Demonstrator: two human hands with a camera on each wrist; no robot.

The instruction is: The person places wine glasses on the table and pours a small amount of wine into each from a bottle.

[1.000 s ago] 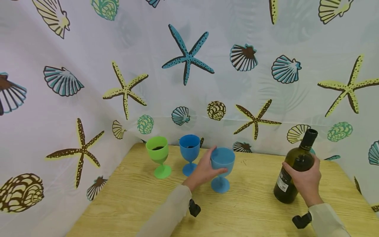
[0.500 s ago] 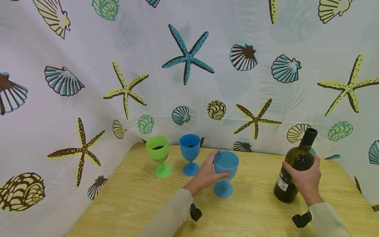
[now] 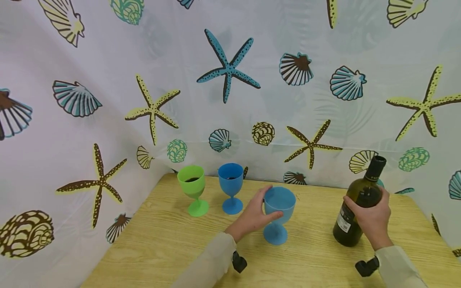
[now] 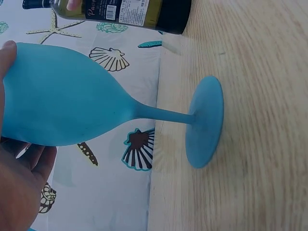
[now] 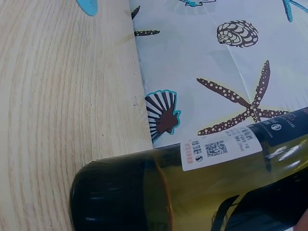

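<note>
My left hand (image 3: 255,215) holds a light blue goblet (image 3: 280,200) by its bowl, thumb on the near side and fingers behind. No dark liquid shows in its bowl. In the left wrist view the goblet (image 4: 72,96) is upright over the wood, its round foot at or just above the surface; I cannot tell which. My right hand (image 3: 373,218) grips a dark green wine bottle (image 3: 364,196) around its body, at the right of the table. The bottle's mouth is uncovered. In the right wrist view, the bottle's (image 5: 207,183) white label and dark base show.
A green goblet (image 3: 192,188) and a darker blue goblet (image 3: 231,186) stand at the back left of the wooden table (image 3: 151,240), each with dark liquid inside. Behind the table hangs a white curtain (image 3: 173,52) printed with shells and starfish.
My left hand has carried the light blue goblet a little to the right and nearer to me. The right hand and the bottle have stayed where they were.
</note>
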